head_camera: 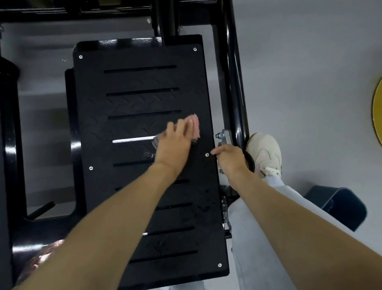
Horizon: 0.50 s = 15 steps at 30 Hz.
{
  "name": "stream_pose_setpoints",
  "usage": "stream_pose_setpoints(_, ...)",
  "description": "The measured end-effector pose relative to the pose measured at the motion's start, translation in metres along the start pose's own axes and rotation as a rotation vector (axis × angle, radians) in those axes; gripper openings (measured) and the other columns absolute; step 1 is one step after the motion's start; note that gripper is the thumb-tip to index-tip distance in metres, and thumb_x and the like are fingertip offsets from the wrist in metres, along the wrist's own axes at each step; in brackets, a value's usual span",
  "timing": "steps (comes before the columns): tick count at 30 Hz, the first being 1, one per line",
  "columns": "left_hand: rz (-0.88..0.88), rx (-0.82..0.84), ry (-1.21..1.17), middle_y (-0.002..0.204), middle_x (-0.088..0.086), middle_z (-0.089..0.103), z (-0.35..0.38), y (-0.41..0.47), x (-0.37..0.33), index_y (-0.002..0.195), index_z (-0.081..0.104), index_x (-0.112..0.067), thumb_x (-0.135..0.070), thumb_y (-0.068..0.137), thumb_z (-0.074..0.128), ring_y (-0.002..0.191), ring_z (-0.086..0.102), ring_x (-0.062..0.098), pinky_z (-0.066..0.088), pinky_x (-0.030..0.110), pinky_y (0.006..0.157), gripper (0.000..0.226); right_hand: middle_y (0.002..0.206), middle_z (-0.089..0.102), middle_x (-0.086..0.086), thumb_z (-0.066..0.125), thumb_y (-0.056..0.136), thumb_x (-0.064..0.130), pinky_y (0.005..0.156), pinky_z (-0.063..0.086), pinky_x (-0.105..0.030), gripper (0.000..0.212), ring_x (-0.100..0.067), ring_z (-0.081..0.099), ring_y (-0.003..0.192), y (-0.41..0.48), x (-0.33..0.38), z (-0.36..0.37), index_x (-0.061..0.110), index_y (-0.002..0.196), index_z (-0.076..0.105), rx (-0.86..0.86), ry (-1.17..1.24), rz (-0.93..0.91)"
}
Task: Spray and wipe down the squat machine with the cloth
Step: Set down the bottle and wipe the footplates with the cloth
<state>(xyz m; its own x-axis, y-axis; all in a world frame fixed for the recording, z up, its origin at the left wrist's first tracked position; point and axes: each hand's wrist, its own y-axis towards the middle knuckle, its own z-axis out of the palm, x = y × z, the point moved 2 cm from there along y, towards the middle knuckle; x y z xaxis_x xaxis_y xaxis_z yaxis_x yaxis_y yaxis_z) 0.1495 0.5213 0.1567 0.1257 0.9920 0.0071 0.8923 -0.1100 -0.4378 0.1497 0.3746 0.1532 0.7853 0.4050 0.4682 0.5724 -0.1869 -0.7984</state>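
Left hand point(174, 144): my fingers flat and spread, pressing the cloth down on the footplate.
Right hand point(231, 162): curled at the plate's right edge, beside a metal bracket point(224, 136); I can't tell if it grips anything.
Cloth point(195, 126): pink, soft, crumpled, poking past my fingertips.
Footplate point(143, 102): black, rectangular, tread-patterned, long slots.

left hand point(174, 144): arm extended, palm down, fingers straight | right hand point(231, 160): arm extended, fingers curled, grasp unclear
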Motion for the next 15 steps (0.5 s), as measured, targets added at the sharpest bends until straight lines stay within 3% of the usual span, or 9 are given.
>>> stream_pose_setpoints(3,0.228,-0.001,0.033,0.137,0.015,0.023,0.02,-0.029,-0.027,0.15,-0.002,-0.007,-0.008,0.089,0.052,0.117,0.036,0.033,0.049,0.045,0.088,0.082,0.103,0.064,-0.008,0.043,0.087,-0.005,0.088,0.052,-0.037,0.03,-0.023,0.061,0.096,0.002,0.0,0.004,0.021,0.082,0.058,-0.057,0.166,0.047)
stream_pose_setpoints(6,0.443,0.012,0.174,0.136,0.014,0.026,0.03,-0.039,-0.021,0.151,-0.005,-0.007,-0.009,0.093,0.045,0.115,0.037,0.034,0.045,0.046,0.087,0.076,0.106,0.062,-0.011,0.044,0.09,0.0,0.09,0.049,-0.038,0.023,-0.025,0.06,0.096,0.006,-0.002,0.006,0.016,0.101,0.057,-0.054,0.28,0.064)
stream_pose_setpoints(8,0.336,0.009,0.185,0.135,0.012,0.028,0.029,-0.035,0.0,0.151,-0.002,-0.01,-0.008,0.09,0.05,0.113,0.038,0.032,0.046,0.044,0.086,0.08,0.102,0.059,-0.013,0.045,0.091,0.004,0.081,0.049,-0.038,0.022,-0.025,0.057,0.087,0.008,-0.005,0.007,0.013,0.108,0.054,-0.024,0.327,0.056)
stream_pose_setpoints(12,-0.13,0.041,0.006,0.136,0.013,0.026,0.025,-0.038,0.028,0.149,0.003,-0.009,-0.007,0.086,0.058,0.118,0.037,0.031,0.047,0.04,0.088,0.084,0.084,0.057,-0.008,0.043,0.093,-0.003,0.06,0.047,-0.029,0.031,-0.017,0.055,0.068,0.002,-0.006,0.006,0.016,0.117,0.05,-0.032,0.443,0.098)
stream_pose_setpoints(15,-0.166,0.038,-0.04,0.135,0.014,0.028,0.022,-0.045,0.01,0.149,0.005,-0.003,-0.007,0.087,0.056,0.116,0.039,0.029,0.049,0.035,0.08,0.081,0.094,0.06,-0.011,0.047,0.094,-0.001,0.058,0.047,-0.023,0.034,-0.014,0.056,0.071,0.0,-0.009,0.008,0.015,0.123,0.05,-0.025,0.405,0.101)
